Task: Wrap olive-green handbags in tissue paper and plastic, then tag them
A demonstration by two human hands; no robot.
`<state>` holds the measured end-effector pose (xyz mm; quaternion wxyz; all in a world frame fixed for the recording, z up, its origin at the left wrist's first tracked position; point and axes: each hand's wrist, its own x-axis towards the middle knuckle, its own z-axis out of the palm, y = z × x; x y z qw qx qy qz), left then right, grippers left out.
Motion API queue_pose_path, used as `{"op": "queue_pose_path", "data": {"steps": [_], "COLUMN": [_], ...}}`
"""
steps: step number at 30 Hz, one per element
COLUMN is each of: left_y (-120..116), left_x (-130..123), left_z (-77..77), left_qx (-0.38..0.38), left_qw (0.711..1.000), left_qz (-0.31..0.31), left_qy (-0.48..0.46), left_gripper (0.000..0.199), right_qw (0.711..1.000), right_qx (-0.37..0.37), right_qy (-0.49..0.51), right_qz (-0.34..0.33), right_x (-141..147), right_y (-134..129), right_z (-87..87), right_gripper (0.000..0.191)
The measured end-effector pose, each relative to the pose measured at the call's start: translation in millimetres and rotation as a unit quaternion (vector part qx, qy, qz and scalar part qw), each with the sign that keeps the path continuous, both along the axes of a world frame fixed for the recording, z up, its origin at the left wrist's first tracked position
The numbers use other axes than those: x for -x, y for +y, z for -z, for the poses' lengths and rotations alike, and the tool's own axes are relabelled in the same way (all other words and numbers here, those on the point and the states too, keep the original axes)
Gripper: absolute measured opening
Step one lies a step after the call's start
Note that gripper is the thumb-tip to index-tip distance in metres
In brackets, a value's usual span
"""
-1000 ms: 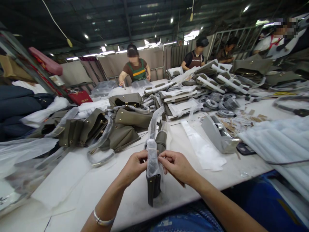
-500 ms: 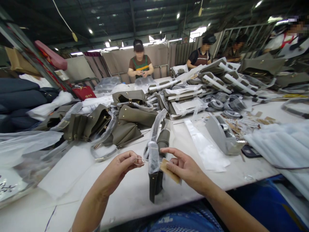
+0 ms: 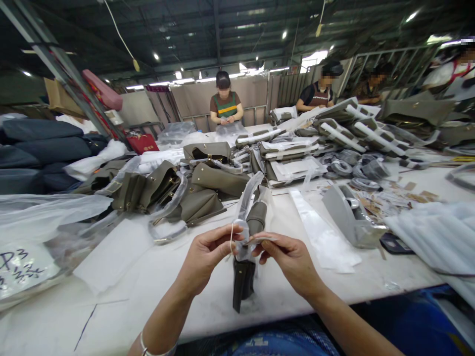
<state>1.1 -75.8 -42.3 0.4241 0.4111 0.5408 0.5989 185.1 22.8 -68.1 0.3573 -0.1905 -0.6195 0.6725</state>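
Observation:
An olive-green handbag (image 3: 243, 284) stands narrow side toward me on the white table, its handle (image 3: 249, 196) wrapped in clear plastic. My left hand (image 3: 206, 254) is closed in a pinch on a thin white string loop (image 3: 232, 238) at the bag's near end. In my right hand (image 3: 287, 259), thumb and fingers pinch a tan card tag (image 3: 262, 240), turned nearly edge-on. Both hands are close together over the top of the bag, so part of the wrapped handle is hidden behind the fingers.
Several olive bags (image 3: 202, 202) lie piled beyond on the left. A grey tape dispenser (image 3: 343, 217), white foam strips (image 3: 324, 237) and scattered tags lie on the right. White sheets (image 3: 115, 252) are at left. Co-workers (image 3: 225, 101) work across the table.
My two hands have come closer together at the wrapped handle. The tag has turned from face-up to nearly edge-on. The view has shifted slightly left.

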Motion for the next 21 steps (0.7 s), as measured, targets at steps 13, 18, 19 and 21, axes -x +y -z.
{"op": "queue_pose_path", "data": {"steps": [13, 18, 19, 21], "left_y": [-5, -17, -20, -28], "left_x": [-20, -24, -24, -24], "left_z": [-38.4, -47.8, -49.0, -51.9], "left_qx": [-0.118, -0.173, -0.178, -0.184], "left_qw": [0.937, 0.845, 0.833, 0.812], "left_qz": [-0.056, -0.09, -0.103, -0.128], "left_qy": [0.324, 0.497, 0.514, 0.539], "left_gripper": [0.016, 0.023, 0.025, 0.028], "right_qw": [0.939, 0.955, 0.956, 0.955], "right_qx": [-0.325, -0.279, -0.273, -0.272], "right_qy": [-0.11, -0.09, -0.097, -0.111], "right_qz": [-0.022, -0.045, -0.041, -0.039], "right_x": [7, 4, 4, 4], "right_y": [2, 5, 5, 4], "right_z": [-44.3, -41.8, -39.2, -33.0], "right_gripper": [0.023, 0.029, 0.032, 0.038]}}
